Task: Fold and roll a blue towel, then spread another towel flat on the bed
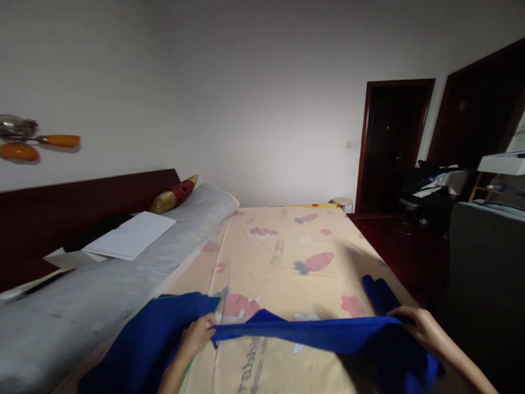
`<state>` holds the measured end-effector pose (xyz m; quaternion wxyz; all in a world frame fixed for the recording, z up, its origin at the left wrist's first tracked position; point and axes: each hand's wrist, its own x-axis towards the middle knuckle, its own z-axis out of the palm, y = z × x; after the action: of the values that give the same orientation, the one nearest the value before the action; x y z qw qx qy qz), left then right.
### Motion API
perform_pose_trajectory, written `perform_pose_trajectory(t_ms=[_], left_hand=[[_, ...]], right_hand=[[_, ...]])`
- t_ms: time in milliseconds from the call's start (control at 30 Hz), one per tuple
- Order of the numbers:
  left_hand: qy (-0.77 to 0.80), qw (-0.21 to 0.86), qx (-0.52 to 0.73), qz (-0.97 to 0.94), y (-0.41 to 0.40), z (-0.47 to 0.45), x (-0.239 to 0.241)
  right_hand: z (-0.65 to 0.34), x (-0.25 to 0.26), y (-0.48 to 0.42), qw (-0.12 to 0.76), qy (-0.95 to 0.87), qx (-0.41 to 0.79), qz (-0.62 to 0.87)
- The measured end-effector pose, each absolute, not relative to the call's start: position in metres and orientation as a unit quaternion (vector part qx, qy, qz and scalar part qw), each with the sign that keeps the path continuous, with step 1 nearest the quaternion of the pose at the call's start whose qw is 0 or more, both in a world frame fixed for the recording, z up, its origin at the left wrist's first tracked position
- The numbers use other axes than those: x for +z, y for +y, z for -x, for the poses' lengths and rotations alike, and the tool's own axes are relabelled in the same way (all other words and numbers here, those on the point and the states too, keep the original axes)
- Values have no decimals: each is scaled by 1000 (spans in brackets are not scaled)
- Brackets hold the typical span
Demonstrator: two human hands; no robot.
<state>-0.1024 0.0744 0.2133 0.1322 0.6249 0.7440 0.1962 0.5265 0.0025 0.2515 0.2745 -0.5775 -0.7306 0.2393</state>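
Cloth first: a deep blue, soft fabric sheet [311, 331] lies stretched across the near end of the cream bedsheet printed with pink carrots [287, 257], at six o'clock in my view. I see the left hand [197, 335] at seven o'clock, fingers closed on the edge of the blue cloth, and the right hand [418, 324] at four o'clock, pinching the opposite end. Held this way, the edge between them runs taut and straight, which looks to me like a way of keeping the fold line even. The rest of the fabric sags in loose heaps below each wrist. At nine o'clock a long grey bolster [102, 290] carries a flat white sheet of paper [131, 235]. Dark wooden doorways [394, 142] stand at two o'clock.
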Motion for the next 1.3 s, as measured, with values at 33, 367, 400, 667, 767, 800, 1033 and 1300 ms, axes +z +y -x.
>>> perform_pose_trajectory(t_ms=[33,367,400,667,767,800,1033,1300], left_hand=[[740,146,210,-622,74,108,207],[760,237,402,-453,93,111,143],[759,245,423,-430,98,106,141],[626,265,633,-369,187,101,230],[575,244,681,-384,207,117,274],[563,237,689,-391,207,123,282],[605,238,619,-441,141,162,228],[725,238,358,-537,60,174,100]], right_hand=[[-535,246,5,285,-721,233,587],[-551,173,68,343,-634,179,670],[-548,173,78,356,-629,178,668],[-564,251,151,494,-565,153,642],[-569,277,156,535,-562,156,611],[-570,280,154,542,-566,162,600],[-556,223,129,489,-615,218,579],[-530,94,73,322,-642,175,673]])
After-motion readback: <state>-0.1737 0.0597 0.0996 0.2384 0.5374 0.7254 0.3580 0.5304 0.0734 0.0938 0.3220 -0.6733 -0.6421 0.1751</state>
